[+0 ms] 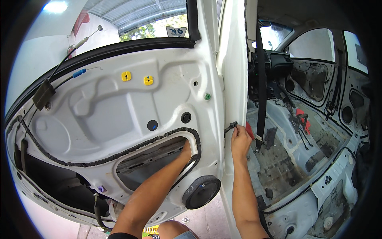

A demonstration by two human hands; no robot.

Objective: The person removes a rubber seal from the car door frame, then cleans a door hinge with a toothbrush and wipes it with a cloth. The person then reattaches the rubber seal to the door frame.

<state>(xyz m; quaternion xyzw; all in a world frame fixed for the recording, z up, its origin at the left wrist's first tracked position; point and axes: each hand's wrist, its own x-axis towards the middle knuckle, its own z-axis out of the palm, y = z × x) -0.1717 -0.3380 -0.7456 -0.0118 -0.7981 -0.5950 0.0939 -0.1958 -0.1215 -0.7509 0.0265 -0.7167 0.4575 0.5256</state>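
A white car door (119, 103) stands open with its trim off, showing bare inner metal. My left hand (186, 150) reaches into the large opening (155, 159) in the door, edged with a black seal; the fingers are hidden inside. My right hand (240, 139) is at the door's hinge edge, fingers pinched on a black rubber wiring boot (230, 127) that comes out between door and body pillar. A red-handled tool (250, 132) shows just behind that hand.
A black round speaker (201, 192) sits low in the door. Yellow clips (137, 78), a green clip (207, 96) and loose cables (71, 59) are on the panel. The stripped car interior (294, 151) with a black seat belt (260, 79) lies to the right.
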